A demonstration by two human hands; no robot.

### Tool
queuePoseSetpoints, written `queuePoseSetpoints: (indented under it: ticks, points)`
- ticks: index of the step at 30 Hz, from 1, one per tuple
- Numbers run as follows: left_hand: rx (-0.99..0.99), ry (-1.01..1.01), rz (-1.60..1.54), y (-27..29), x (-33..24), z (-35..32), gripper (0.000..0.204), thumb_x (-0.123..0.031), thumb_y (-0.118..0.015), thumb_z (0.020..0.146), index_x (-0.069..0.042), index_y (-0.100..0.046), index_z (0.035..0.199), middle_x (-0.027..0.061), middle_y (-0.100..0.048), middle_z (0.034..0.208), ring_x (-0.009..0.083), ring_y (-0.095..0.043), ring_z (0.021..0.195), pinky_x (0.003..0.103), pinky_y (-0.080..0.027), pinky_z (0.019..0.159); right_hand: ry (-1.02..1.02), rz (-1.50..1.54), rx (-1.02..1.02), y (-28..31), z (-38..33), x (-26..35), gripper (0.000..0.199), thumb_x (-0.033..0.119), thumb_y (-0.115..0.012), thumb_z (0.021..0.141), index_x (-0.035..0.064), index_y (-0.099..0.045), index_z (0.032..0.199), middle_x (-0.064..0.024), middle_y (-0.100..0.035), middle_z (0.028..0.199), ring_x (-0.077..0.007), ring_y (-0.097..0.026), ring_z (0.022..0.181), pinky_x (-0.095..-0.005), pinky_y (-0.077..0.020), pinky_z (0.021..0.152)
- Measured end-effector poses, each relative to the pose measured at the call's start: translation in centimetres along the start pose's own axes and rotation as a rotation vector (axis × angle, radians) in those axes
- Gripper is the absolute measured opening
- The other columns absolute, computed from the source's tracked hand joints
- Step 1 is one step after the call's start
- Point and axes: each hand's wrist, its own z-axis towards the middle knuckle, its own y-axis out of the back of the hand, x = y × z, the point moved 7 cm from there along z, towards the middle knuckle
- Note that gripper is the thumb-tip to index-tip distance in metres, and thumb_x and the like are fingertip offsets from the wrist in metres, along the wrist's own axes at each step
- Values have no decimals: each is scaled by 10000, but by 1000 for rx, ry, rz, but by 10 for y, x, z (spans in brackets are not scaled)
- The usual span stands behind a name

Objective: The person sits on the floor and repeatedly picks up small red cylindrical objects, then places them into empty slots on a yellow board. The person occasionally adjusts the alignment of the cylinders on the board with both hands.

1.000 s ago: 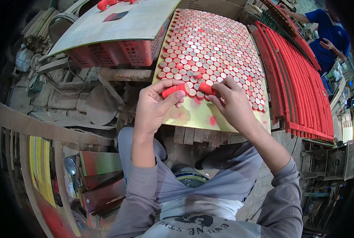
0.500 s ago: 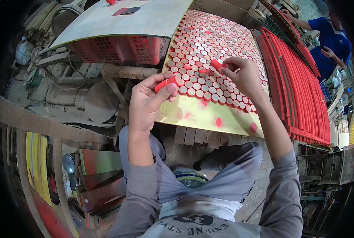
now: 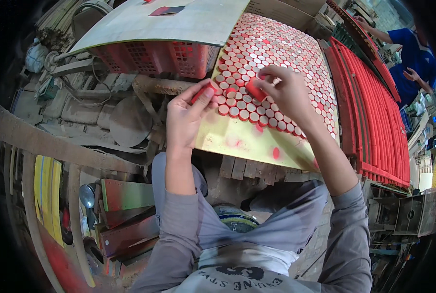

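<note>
— What are you holding right now?

— Your left hand [image 3: 186, 115] is pinching a short red cylinder [image 3: 202, 93] between thumb and fingertips at the left edge of the yellow-green board [image 3: 237, 141]. Your right hand [image 3: 286, 93] is gripping a second red tube [image 3: 255, 90] in curled fingers, pressing it down among the packed red-rimmed round tubes [image 3: 276, 53] covering the board.

— What is lying around you?

— A red plastic lattice crate [image 3: 149, 56] under a pale sheet [image 3: 179, 22] is sitting just beside your left hand. Long red rods [image 3: 374, 107] are lying in a row to the right, and a person in a blue shirt [image 3: 415, 53] is working well apart.

— What is changing?

— Compared with a second ago, both hands are reaching farther up the board, the right one now over the tubes rather than at their lower edge.
</note>
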Motion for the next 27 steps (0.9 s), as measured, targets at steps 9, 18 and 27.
queuePoseSetpoints:
  ticks: [9, 18, 27]
  points:
    - [-64, 52, -94, 22, 20, 11, 241, -72, -689, 977, 29, -702, 1196, 97, -730, 1108, 142, -688, 922, 263, -578, 858, 285, -21, 273, -72, 13, 56, 189, 98, -740, 810, 26, -704, 981, -150, -703, 845, -313, -683, 839, -431, -570, 753]
    - [-19, 21, -60, 17, 16, 9, 289, -89, -692, 979, 46, -677, 1234, 95, -726, 1093, 149, -690, 923, 266, -577, 866, 491, -90, 157, -41, -14, 43, 271, 123, -802, 798, 104, -715, 1053, -39, -713, 1009, -223, -658, 1000, -449, -356, 1068]
    - [-24, 3, 61, 12, 12, 9, 310, -69, -713, 961, 51, -672, 1244, 86, -724, 1085, 139, -685, 925, 272, -574, 866, 427, -209, 151, -20, -28, 30, 262, 156, -813, 838, 156, -724, 1085, 32, -727, 1161, -153, -634, 1176, -516, -215, 1167]
